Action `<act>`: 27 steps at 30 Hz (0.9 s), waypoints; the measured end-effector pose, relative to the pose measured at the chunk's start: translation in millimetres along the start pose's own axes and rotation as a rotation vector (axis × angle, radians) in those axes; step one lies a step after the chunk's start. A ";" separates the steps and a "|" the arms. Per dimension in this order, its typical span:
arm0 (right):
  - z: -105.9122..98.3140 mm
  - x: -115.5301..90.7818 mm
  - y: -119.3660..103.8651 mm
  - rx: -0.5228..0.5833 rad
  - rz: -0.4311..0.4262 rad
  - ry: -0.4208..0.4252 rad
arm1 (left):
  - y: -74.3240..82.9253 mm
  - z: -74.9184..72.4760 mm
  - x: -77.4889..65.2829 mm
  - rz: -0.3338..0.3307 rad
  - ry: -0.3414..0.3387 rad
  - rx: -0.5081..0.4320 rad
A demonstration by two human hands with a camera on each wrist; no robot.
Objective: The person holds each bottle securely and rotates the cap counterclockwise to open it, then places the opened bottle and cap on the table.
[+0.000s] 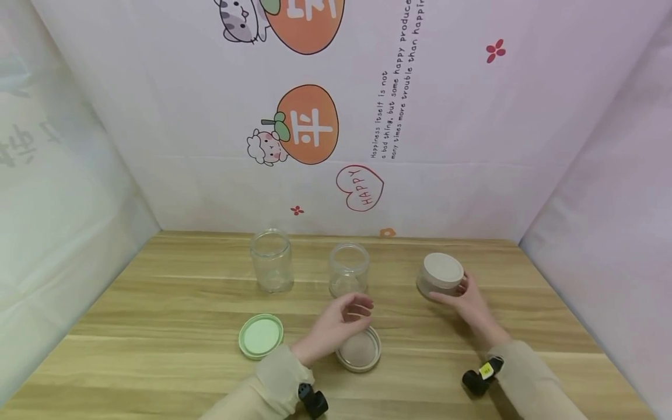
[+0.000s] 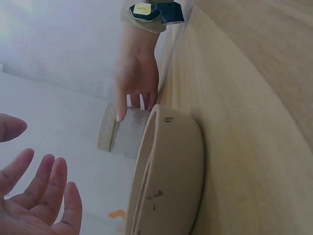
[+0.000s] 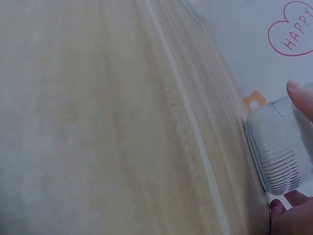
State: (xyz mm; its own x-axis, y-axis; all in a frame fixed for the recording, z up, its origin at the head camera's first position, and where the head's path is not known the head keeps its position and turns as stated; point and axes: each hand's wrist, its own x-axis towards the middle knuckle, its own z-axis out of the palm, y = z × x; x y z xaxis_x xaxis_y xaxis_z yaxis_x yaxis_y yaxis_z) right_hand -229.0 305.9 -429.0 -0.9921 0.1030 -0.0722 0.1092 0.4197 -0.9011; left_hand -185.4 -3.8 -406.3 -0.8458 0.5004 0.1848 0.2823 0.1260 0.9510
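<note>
On the right side of the table, my right hand [image 1: 469, 303] grips a short clear jar [image 1: 433, 286] by its side, thumb and fingers round it. A pale, cream-white lid [image 1: 443, 268] sits on this jar. In the right wrist view the ribbed lower wall of the jar [image 3: 274, 147] shows between thumb and fingers. My left hand [image 1: 336, 326] is over the table's middle, fingers loosely bent and holding nothing. Just below it lies a beige lid [image 1: 359, 350], partly covered by the hand in the head view; the left wrist view shows the lid's side [image 2: 178, 161] close up.
Behind my left hand stands an uncapped clear jar [image 1: 349, 271]. A taller uncapped jar [image 1: 271, 262] is to its left. The light green lid [image 1: 261, 336] lies left of the left hand. A printed white cloth [image 1: 446, 146] hangs along the table's back edge.
</note>
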 end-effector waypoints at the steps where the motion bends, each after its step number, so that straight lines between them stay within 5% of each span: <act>1: 0.9 1.3 -0.1 0.000 -0.007 0.000 | 0.0 0.7 0.7 0.001 0.003 0.001; 10: 12.3 13.7 2.4 0.048 -0.111 0.048 | 0.5 3.5 6.0 0.005 0.010 0.001; 27: 25.5 17.5 -1.1 0.111 -0.105 0.077 | 3.1 11.2 16.6 0.013 0.024 0.024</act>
State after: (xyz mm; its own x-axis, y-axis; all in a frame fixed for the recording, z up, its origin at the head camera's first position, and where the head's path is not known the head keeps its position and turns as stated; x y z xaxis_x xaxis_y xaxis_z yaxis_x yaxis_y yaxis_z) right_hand -248.1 284.2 -440.2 -0.9895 0.1339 0.0542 -0.0070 0.3302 -0.9439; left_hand -193.5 14.6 -403.0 -0.8528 0.4811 0.2031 0.3035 0.1400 0.9425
